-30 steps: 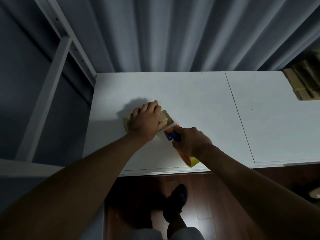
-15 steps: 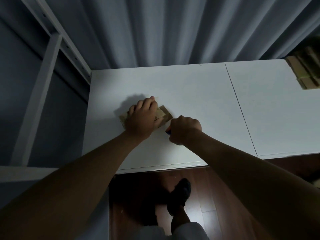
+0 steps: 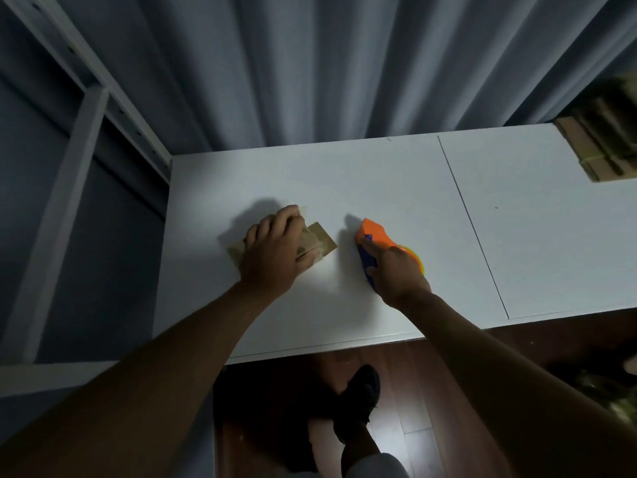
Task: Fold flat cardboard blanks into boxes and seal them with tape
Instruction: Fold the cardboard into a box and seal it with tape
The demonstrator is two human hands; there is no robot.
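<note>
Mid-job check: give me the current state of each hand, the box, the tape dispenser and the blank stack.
left hand: on top of the box, fingers curled over it.
cardboard box: small, on the white table, under the hand.
right hand: grips the dispenser.
tape dispenser: apart from the box.
stack of blanks: far right, untouched.

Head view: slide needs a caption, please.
Left hand holds a small cardboard box on the white table; right hand grips a tape dispenser.
</note>
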